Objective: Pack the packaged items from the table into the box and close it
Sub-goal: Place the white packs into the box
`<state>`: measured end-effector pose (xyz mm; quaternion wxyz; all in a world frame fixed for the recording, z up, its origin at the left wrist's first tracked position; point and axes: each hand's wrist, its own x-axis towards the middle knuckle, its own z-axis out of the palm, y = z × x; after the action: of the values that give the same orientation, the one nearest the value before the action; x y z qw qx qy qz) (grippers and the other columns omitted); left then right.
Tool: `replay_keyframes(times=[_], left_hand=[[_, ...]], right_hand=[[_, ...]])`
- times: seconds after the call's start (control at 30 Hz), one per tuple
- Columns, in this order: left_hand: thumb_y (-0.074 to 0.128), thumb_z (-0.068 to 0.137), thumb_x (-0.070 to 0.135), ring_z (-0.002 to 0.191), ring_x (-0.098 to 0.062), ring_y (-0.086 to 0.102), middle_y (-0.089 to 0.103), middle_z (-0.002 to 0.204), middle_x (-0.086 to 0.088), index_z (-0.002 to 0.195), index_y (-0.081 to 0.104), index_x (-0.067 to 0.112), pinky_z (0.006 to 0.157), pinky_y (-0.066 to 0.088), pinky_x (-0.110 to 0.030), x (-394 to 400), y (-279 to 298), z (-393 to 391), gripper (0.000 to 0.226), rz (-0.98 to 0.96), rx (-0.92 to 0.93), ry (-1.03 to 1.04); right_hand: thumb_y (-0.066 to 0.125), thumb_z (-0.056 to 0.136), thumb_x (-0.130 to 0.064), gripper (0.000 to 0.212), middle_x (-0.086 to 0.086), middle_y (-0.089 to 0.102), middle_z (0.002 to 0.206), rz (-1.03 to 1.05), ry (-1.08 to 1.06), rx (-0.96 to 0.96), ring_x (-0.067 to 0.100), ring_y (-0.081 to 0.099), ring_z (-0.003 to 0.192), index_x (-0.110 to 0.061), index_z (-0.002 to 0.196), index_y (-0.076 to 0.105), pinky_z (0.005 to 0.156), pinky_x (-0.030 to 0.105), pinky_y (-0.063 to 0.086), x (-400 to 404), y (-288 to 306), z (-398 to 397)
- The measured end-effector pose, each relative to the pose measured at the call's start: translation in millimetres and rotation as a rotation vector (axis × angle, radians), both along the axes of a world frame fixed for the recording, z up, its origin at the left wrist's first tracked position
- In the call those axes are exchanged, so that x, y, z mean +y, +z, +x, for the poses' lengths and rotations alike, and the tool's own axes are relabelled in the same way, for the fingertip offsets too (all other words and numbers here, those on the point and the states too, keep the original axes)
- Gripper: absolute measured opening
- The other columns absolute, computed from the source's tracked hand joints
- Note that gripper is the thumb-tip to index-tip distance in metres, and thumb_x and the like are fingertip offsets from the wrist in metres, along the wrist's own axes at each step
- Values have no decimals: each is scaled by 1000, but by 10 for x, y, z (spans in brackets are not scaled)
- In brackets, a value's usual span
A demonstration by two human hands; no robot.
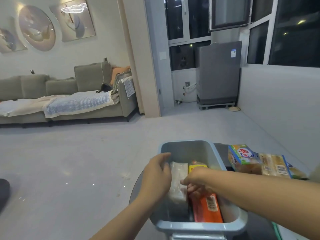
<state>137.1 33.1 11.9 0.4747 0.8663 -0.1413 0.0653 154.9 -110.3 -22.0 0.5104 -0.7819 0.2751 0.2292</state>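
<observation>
A grey-blue plastic box (186,144) stands open on a dark round table (138,187). Inside it lie a white clear-wrapped pack (178,172) on the left and an orange-and-yellow pack (207,210) on the right. My left hand (156,175) rests over the box's left rim, its fingers curled against the white pack. My right hand (195,181) reaches into the box and its curled fingers hold the orange-and-yellow pack near its middle. On the table to the right of the box lie a green-and-blue carton (242,157) and a clear pack of biscuits (275,166).
The table's edge curves close on the left, with bare grey floor beyond. A grey sofa stands along the far left wall, and a grey appliance (218,75) stands by the windows. A pale object (197,237) shows just below the box's near rim.
</observation>
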Motion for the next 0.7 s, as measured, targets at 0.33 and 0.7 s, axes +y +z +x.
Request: replay_keyframes(times=[0.33,0.7], left_hand=[[37,95,15,89,-19,60,67,95,2,95,59,14,64,42,-23,170,-76,87,22,-31,172,12],[36,97,18,79,-10,53,64,96,9,110,62,18,60,38,-15,167,-116,102,29,-39,144,26]], right_hand=[[52,93,-31,36,-4,52,28,-397,240,152,4,41,19,-12,63,50,34,15,34,117,79,205],[53,92,-30,40,1,53,30,-335,108,194,11,46,21,-9,58,53,48,24,39,42,-83,544]])
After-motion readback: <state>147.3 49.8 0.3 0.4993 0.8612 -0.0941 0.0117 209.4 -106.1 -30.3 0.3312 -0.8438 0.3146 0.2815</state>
